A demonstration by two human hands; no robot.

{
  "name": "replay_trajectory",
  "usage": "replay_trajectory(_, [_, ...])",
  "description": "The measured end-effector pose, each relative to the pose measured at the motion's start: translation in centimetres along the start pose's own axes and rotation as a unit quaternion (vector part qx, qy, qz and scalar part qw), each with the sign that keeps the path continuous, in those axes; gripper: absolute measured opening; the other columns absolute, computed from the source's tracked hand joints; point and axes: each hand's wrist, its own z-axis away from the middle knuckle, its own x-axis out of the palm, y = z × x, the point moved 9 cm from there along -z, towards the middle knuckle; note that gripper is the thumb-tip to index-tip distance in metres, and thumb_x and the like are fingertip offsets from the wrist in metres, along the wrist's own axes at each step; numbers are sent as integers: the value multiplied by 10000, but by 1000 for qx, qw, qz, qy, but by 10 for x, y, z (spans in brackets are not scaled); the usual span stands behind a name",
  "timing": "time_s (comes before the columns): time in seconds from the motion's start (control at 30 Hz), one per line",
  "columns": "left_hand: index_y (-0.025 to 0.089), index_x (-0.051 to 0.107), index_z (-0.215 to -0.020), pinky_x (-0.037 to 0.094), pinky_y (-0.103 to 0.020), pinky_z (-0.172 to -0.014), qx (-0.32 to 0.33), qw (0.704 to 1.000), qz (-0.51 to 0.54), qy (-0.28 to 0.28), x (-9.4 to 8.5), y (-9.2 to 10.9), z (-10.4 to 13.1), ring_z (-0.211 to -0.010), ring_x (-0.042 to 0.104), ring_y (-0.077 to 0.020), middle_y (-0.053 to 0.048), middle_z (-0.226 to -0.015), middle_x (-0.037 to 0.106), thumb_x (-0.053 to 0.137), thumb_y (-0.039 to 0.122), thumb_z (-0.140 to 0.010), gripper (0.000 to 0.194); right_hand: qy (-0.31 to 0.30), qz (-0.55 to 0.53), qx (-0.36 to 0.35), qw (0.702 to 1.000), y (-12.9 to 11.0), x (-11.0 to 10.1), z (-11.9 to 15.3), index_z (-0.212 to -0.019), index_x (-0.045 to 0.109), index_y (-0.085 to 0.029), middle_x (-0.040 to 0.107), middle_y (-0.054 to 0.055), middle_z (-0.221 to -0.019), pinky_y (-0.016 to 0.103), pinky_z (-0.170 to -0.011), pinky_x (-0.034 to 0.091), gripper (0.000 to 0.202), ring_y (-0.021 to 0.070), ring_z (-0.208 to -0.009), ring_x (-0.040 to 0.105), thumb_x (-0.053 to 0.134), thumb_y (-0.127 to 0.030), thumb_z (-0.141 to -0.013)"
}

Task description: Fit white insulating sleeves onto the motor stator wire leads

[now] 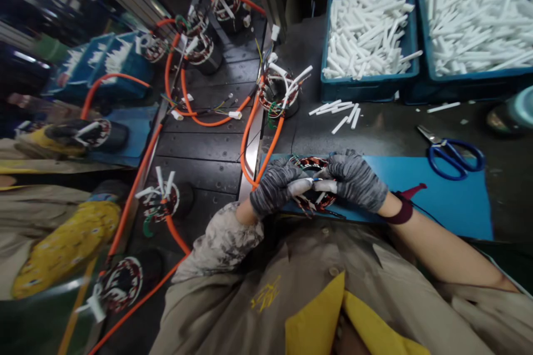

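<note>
In grey knit gloves with white-covered fingertips, my left hand [278, 184] and my right hand [353, 180] meet over a motor stator [313, 163] with copper windings. Both are closed in a pinch, and a short bit of thin blue-and-white wire [317, 179] shows between the fingertips. The fingers hide most of this wire. Beneath the hands, the stator rests on a blue mat [433, 199], its lower side facing my body. A white sleeve piece [320, 197] shows among its windings.
Two blue bins [370, 89] [478, 82] of white tubes stand at the back right, with several loose tubes [336, 107] before them. Blue-handled scissors [452, 158] and a jar [514, 113] lie right. Stators with orange cables [280, 89] line the left conveyor [200, 147]; a co-worker's gloved hand [62, 138] works beyond.
</note>
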Motion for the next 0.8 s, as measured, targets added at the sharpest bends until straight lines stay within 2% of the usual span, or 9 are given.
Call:
replay_trajectory(0.07, [193,783,-942,473,-381,-798,1,998,-70,5,0,4,-3,-788,619,-211,-58,-798,703,412,548,-1059,527,19,49,-9,999,-1,-3,6,-900,829,-230,669,58,-764,380,-809,439,367,223,-809,593,652,-543,-973])
replay_trajectory(0.17, [219,797,-1022,462,-406,-817,1,990,-139,0,8,14,-13,-789,620,-224,-53,-810,708,481,570,-1034,472,32,-22,-12,999,4,-16,16,-1066,796,-238,726,77,-963,411,-863,507,336,244,-906,650,670,-532,-962])
replay_trajectory(0.27, [224,798,-1057,468,-415,-862,17,991,-129,-22,21,27,-28,-844,656,-227,-60,-890,742,544,556,-1018,420,42,-141,75,986,28,-29,28,-1048,756,-222,758,67,-1008,411,-862,569,413,247,-919,702,735,-603,-891])
replay_trajectory(0.33, [231,795,-1093,472,-420,-889,22,992,-122,-9,19,31,-31,-905,680,-235,-68,-944,763,562,577,-1007,426,46,-174,141,974,44,-32,39,-1006,747,-217,777,59,-973,414,-862,585,445,251,-902,721,764,-634,-850])
replay_trajectory(0.47, [203,722,-1278,505,-396,-889,74,985,-131,85,-15,25,-6,-983,715,-251,-97,-1085,790,605,749,-901,674,18,-181,183,966,53,-24,55,-1010,741,-229,788,60,-996,429,-887,587,464,262,-925,732,793,-646,-813])
replay_trajectory(0.57, [198,617,-1425,544,-359,-895,157,981,-103,39,-14,9,26,-1033,729,-239,-121,-1248,765,599,767,-892,780,-14,-192,174,966,50,-9,58,-998,727,-236,784,57,-963,413,-837,590,502,262,-885,730,769,-698,-805])
replay_trajectory(0.63, [200,566,-1477,566,-324,-877,161,980,-112,31,-5,-5,41,-1027,742,-216,-118,-1261,764,586,631,-979,659,-16,-162,158,974,50,-7,53,-1000,730,-239,777,59,-939,404,-815,580,536,264,-861,724,723,-743,-817])
replay_trajectory(0.7, [195,557,-1487,583,-308,-813,129,979,-150,59,5,-12,47,-983,759,-215,-123,-1231,775,556,509,-1033,551,-28,-85,134,987,51,-10,41,-1026,744,-239,772,68,-938,399,-821,564,536,272,-875,718,696,-740,-841])
replay_trajectory(0.8, [149,553,-1497,565,-314,-649,19,968,-239,67,24,-5,42,-836,770,-240,-171,-1169,781,555,555,-1021,625,-39,90,109,989,63,-25,14,-1085,763,-216,771,108,-1014,421,-878,541,448,300,-966,702,633,-622,-947])
